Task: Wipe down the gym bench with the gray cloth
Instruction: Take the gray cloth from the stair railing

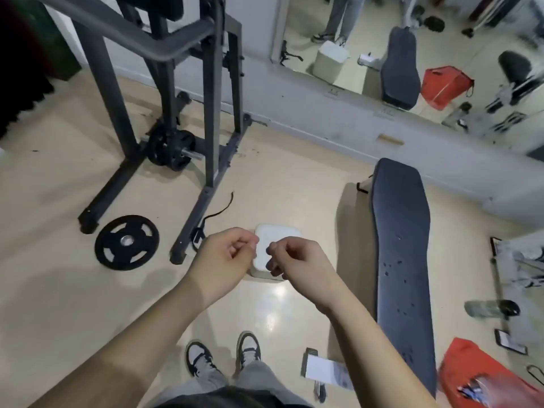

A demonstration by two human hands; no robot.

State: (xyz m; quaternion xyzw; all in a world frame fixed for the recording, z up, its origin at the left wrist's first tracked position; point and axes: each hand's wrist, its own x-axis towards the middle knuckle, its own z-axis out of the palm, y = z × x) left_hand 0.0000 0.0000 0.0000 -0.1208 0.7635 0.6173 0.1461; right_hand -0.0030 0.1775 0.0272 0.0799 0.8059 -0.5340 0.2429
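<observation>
Pale shiny floor point(59, 304) lies under me. My gym bench point(400, 245) is to the right of my hands. It is long, dark blue and flat, with small spots on top. I see no gray cloth yet. My left hand point(223, 257) and right hand point(297, 260) are curled up close together and hold nothing I can see. I think I must find the cloth first, then rub along the whole top. A white box point(276, 240) sits just past my hands, and a weight plate point(126, 242) lies far left.

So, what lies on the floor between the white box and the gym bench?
In the head view, nothing lies there: only bare, shiny floor, partly in the bench's shadow, separates the white box from the gym bench.
</observation>
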